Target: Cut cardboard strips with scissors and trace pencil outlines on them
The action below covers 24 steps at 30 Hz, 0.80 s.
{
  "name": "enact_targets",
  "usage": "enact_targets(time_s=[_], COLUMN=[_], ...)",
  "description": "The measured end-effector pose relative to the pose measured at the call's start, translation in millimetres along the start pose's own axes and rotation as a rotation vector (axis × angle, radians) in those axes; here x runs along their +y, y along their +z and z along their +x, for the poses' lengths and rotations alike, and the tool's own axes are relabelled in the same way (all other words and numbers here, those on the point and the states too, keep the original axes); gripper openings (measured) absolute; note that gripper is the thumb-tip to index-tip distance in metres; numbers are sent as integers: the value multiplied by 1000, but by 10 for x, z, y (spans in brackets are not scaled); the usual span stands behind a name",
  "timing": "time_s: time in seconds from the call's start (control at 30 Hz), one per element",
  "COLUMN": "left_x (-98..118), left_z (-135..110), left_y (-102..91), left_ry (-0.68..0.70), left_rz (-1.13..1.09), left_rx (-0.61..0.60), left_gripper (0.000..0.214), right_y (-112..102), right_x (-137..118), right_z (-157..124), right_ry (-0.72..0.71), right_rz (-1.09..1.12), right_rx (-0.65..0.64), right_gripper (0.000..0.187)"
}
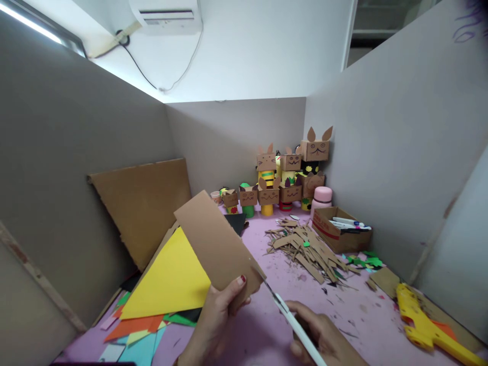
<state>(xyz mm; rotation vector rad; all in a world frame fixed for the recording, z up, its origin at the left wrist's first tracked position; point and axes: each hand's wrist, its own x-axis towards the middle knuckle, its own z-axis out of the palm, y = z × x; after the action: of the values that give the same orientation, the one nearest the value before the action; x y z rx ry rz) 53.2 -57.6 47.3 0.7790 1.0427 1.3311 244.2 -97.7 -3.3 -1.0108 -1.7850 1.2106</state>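
My left hand (224, 305) grips a rectangular piece of brown cardboard (215, 241) near its lower end, thumb on the front face. The piece is held tilted above the table. In my right hand (320, 330) is a pair of white-handled scissors (292, 317), seen nearly edge-on. Their blades meet the cardboard's lower right edge; how far they are spread does not show. Behind the cardboard and to its left lies a large yellow sheet (168, 279).
Cardboard scraps (305, 246) lie heaped on the pink tabletop (263, 325). A box of pens (335, 239) and a pink bottle (321, 198) stand behind at right. Cardboard animal figures (269, 195) line the back. A yellow glue gun (423, 325) lies at right, coloured paper (141, 338) at left.
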Motion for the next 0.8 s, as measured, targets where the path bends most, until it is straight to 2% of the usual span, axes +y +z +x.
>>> enact_targets(time_s=[0.3, 0.53, 0.7, 0.8], left_x=[-7, -18, -36, -75], left_z=[7, -4, 41, 46], left_y=[-9, 9, -20, -33], left_ry=[5, -16, -18, -6], left_rz=[-11, -21, -18, 27], left_rx=[-18, 13, 4, -61], left_gripper=[61, 59, 56, 58], right_y=[6, 15, 41, 53], right_x=[59, 40, 73, 42], right_z=[7, 9, 18, 25], right_ry=[13, 11, 19, -1], right_rz=[-84, -150, -80, -9], right_rx=[23, 45, 29, 26], right_gripper=[61, 60, 64, 66])
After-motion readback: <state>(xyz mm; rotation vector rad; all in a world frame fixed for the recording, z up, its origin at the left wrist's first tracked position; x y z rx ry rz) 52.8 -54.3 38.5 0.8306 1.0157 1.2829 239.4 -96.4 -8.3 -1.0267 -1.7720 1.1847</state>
